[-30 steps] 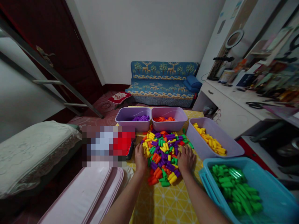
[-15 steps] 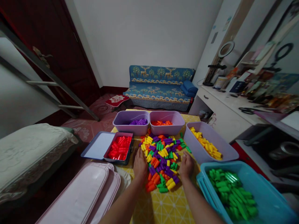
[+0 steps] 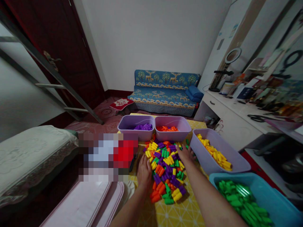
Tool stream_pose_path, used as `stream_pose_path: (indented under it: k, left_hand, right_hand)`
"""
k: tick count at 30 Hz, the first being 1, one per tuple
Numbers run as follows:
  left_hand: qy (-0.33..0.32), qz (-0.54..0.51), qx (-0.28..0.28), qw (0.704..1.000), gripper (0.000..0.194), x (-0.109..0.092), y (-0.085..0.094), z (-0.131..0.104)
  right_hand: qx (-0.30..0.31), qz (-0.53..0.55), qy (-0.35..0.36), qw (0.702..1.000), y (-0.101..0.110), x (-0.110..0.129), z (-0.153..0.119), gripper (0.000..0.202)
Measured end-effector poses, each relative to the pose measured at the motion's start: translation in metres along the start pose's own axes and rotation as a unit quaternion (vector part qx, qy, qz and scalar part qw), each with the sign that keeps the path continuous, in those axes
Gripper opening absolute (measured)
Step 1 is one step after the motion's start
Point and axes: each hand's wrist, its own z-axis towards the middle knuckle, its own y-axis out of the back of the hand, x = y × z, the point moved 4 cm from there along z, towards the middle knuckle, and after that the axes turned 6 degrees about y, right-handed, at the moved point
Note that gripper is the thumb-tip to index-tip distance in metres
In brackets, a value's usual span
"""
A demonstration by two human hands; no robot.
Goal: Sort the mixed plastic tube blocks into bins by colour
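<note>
A mixed pile of small purple, yellow, orange and green pieces (image 3: 167,170) lies on the yellow patterned tablecloth (image 3: 172,214). My left hand (image 3: 144,171) rests along the left side of the pile, fingers extended and pointing forward, holding nothing. At the pile's upper right, my right hand (image 3: 186,154) reaches over the pieces with its fingers apart. Behind the pile stand one lilac bin with purple pieces (image 3: 126,125) and another with orange pieces (image 3: 181,132). To the right are a lilac bin of yellow pieces (image 3: 227,151) and a teal bin of green pieces (image 3: 274,195).
Pinkish-white lids (image 3: 80,205) lie at the front left, below a pixelated area showing red. A blue patterned sofa (image 3: 163,94) stands against the wall. On the right is a cluttered white desk (image 3: 232,104); a metal ladder (image 3: 54,75) leans at left.
My right hand has moved forward and inward from the pile's right side, and its curled fingers have spread. My left hand remains beside the pile. The view has shifted slightly.
</note>
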Motion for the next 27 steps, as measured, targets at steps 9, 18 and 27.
stream_pose_path:
  k: [9,18,27]
  left_hand:
    - [0.014,-0.018,0.000,1.000,0.048,-0.009,0.007,-0.002]
    - [0.033,-0.014,0.025,0.999,0.057,-0.010,0.008,-0.004]
    - [0.026,-0.012,0.015,0.999,0.054,-0.006,0.005,-0.005]
  right_hand:
    - [0.077,0.001,0.018,0.997,0.000,-0.006,-0.001,0.040]
    - [0.073,0.047,0.092,0.992,-0.006,0.016,-0.047,0.036]
    - [-0.044,0.059,0.239,0.968,0.016,0.064,-0.055,0.024]
